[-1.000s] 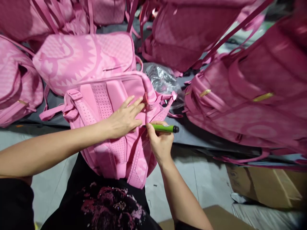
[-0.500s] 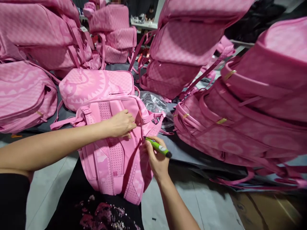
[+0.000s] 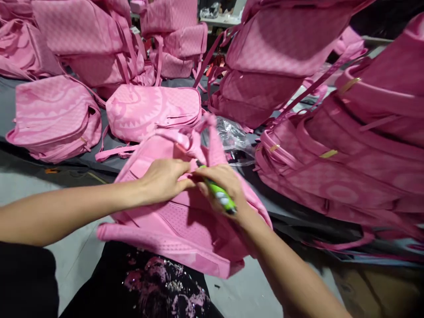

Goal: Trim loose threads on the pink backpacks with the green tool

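Observation:
A pink backpack [image 3: 198,221] rests against my lap, tilted, with its padded back panel and shoulder straps facing me. My left hand [image 3: 165,179] is closed, thumb and fingers pinching pink fabric near the upper middle of that bag. Close beside it, my right hand [image 3: 227,181] grips a green marker pen [image 3: 220,196] with a black end, its other tip pointing up and left. The right fingers come up against the left fingertips at the bag; what exactly lies between them is hidden. Motion blurs the bag's top straps.
A pink backpack [image 3: 152,106] lies flat on the grey-covered table behind, and another pink bag [image 3: 56,115] sits at its left. Tall stacks of pink bags [image 3: 271,44] stand further back and at right. Crumpled clear plastic [image 3: 232,134] lies behind the held bag.
The backpack has turned and tipped, its lower end swinging right. My hands have come together at its upper part, the right still holding the marker. The view has shifted left.

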`<action>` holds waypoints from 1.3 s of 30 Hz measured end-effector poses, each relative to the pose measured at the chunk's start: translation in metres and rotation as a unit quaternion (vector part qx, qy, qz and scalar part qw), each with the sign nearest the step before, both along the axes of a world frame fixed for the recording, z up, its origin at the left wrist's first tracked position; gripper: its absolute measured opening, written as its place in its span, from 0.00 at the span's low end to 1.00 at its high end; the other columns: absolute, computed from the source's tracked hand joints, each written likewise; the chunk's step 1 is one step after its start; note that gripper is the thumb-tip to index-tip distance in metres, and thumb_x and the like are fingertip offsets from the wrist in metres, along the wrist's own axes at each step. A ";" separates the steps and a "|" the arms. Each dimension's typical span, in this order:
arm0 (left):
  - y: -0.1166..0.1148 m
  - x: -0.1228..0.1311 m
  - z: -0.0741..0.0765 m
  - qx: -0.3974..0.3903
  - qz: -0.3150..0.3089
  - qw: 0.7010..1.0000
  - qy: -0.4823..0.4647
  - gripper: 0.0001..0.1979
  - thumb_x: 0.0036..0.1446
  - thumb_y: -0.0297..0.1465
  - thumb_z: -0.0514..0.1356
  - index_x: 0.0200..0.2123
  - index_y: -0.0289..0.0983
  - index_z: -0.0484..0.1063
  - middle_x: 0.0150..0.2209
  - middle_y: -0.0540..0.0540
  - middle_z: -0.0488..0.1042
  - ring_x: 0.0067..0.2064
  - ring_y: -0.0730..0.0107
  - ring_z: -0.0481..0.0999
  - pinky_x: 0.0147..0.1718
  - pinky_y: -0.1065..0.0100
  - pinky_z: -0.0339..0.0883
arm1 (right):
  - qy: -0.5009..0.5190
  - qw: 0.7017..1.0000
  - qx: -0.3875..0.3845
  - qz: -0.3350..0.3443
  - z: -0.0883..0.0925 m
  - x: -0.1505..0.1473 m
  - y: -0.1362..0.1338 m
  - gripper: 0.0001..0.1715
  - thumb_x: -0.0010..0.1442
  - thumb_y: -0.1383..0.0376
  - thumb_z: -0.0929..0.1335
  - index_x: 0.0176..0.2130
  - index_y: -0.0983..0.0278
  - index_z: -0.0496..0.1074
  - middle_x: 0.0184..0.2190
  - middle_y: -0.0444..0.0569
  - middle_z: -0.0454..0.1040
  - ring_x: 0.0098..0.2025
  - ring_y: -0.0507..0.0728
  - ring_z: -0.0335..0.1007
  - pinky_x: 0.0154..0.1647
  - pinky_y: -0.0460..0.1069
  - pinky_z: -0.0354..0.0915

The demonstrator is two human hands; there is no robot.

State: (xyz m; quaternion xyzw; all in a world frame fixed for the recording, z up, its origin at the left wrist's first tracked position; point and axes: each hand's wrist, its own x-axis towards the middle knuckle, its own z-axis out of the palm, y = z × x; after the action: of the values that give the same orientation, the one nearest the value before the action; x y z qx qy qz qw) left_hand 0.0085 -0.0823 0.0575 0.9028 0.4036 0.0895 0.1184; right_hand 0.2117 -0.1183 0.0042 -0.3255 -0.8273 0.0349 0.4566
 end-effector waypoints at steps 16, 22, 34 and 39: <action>0.091 -0.001 -0.044 0.087 -0.010 0.984 0.154 0.48 0.56 0.40 0.67 0.72 0.36 0.47 0.60 0.32 0.68 0.58 0.41 0.67 0.55 0.49 0.61 | -0.040 0.996 -0.066 -0.045 -0.041 -0.036 -0.023 0.13 0.66 0.61 0.69 0.50 0.61 0.69 0.40 0.53 0.80 0.44 0.63 0.77 0.43 0.57 0.65; 0.076 -0.008 -0.055 0.130 -0.058 0.985 0.094 0.60 0.49 0.48 0.70 0.74 0.37 0.36 0.72 0.29 0.48 0.71 0.35 0.49 0.65 0.36 0.42 | 0.042 0.983 -0.151 -0.091 -0.058 -0.024 -0.010 0.19 0.69 0.58 0.65 0.58 0.58 0.62 0.38 0.49 0.82 0.40 0.61 0.79 0.40 0.56 0.70; 0.083 0.004 -0.070 0.124 -0.066 0.975 0.172 0.53 0.57 0.38 0.64 0.74 0.41 0.30 0.74 0.32 0.41 0.72 0.42 0.50 0.62 0.39 0.52 | -0.109 0.936 -0.331 -0.038 -0.019 -0.007 0.018 0.23 0.69 0.49 0.63 0.51 0.62 0.72 0.46 0.53 0.81 0.45 0.64 0.79 0.46 0.58 0.71; 0.086 0.004 -0.075 0.106 -0.068 0.980 0.154 0.49 0.60 0.31 0.62 0.74 0.42 0.31 0.75 0.34 0.39 0.73 0.40 0.45 0.62 0.36 0.49 | -0.147 0.907 -0.391 -0.045 -0.013 -0.011 0.035 0.13 0.65 0.58 0.67 0.45 0.63 0.74 0.39 0.51 0.81 0.37 0.59 0.78 0.38 0.52 0.70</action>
State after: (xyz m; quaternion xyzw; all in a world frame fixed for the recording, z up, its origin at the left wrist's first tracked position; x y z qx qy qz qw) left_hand 0.0120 0.0040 -0.0175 0.9385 0.3429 -0.0165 -0.0360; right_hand 0.2008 -0.0832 -0.0084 -0.5167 -0.7893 0.2869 0.1666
